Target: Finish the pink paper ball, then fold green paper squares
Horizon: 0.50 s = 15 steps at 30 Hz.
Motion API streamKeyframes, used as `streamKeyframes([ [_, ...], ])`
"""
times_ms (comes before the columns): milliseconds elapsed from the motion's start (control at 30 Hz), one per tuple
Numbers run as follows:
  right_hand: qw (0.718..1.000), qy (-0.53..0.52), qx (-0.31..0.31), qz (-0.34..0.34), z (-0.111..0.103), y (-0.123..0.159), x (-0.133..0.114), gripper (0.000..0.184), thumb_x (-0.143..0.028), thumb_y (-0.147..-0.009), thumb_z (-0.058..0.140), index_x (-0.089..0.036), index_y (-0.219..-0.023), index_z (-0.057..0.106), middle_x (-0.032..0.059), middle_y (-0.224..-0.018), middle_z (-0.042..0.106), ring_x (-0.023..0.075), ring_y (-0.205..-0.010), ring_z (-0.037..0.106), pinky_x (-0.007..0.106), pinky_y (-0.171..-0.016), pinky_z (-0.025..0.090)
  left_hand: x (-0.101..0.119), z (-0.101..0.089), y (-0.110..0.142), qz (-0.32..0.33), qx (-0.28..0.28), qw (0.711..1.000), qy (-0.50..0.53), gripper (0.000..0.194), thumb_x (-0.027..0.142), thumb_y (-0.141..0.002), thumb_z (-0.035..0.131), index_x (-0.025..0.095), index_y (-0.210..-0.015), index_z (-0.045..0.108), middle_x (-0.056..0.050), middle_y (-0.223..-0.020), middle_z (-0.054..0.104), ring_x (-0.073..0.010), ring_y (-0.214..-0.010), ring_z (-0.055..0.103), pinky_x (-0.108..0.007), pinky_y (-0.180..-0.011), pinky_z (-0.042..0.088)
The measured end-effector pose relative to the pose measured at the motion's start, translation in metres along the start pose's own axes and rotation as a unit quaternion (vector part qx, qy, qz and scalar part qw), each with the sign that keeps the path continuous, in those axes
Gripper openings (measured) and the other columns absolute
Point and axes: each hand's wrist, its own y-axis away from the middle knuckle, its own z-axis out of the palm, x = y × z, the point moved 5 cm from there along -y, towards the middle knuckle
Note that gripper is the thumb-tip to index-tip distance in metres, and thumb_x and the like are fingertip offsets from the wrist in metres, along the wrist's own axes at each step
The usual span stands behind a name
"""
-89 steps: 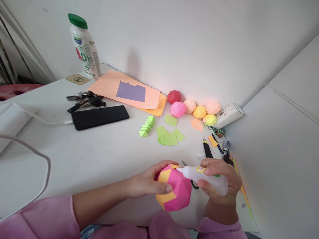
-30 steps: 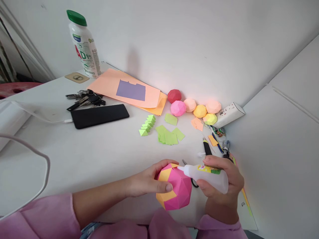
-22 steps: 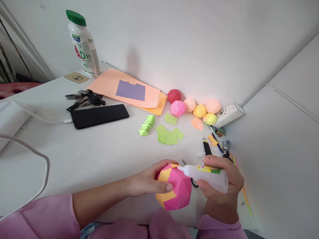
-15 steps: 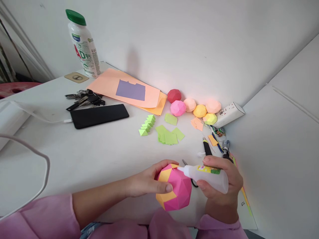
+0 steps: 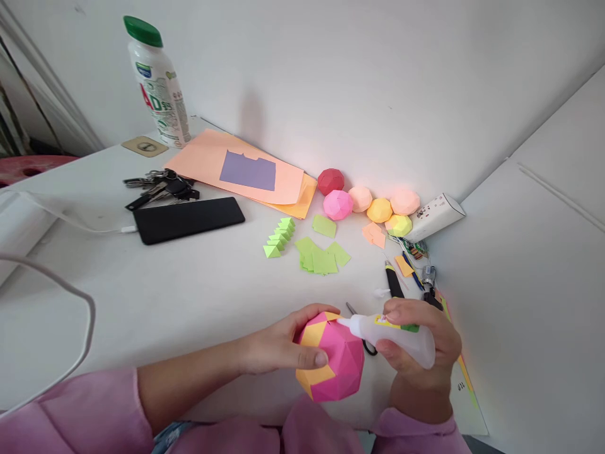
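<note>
A faceted paper ball, pink with yellow-orange panels, rests in my left hand, whose thumb presses its front while the fingers curl behind its top. My right hand is closed around a translucent glue bottle with a yellow and green label. The bottle is tilted sideways, and its narrow nozzle meets the upper part of the ball near a small gap between panels. Part of the ball's left side is hidden by my left hand. Behind the bottle, scissors lie mostly covered.
Green paper pieces and folded green triangles lie beyond the ball. Small coloured paper balls line the wall. A cutter lies at right. Phone, keys, paper sheets and a white bottle occupy the left.
Almost nothing differs. My right fingers have shifted slightly on the glue bottle, and the nozzle stays at the top of the ball.
</note>
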Motion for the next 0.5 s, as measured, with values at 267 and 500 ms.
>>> streamKeyframes([
  [267, 1.000, 0.010, 0.018, 0.023, -0.0005, 0.0018, 0.0026, 0.023, -0.026, -0.070, 0.072, -0.023, -0.091, 0.065, 0.0024, -0.073, 0.067, 0.0190, -0.063, 0.062, 0.031, -0.055, 0.051, 0.0018, 0.0008, -0.0009, 0.015, -0.011, 1.000, 0.003, 0.076, 0.040, -0.064, 0.079, 0.022, -0.126, 0.040, -0.006, -0.112, 0.057, -0.0194, -0.094, 0.058, -0.032, -0.080, 0.047],
  [500, 0.999, 0.033, 0.022, 0.020, -0.0020, -0.0069, -0.0002, 0.022, -0.030, -0.072, 0.069, -0.022, -0.091, 0.064, 0.0023, -0.070, 0.065, 0.0188, -0.062, 0.061, 0.031, -0.055, 0.050, 0.0049, 0.0001, 0.0013, 0.039, -0.009, 0.999, -0.003, 0.075, 0.039, -0.066, 0.078, 0.022, -0.128, 0.039, -0.007, -0.113, 0.056, -0.0202, -0.095, 0.058, -0.033, -0.080, 0.048],
])
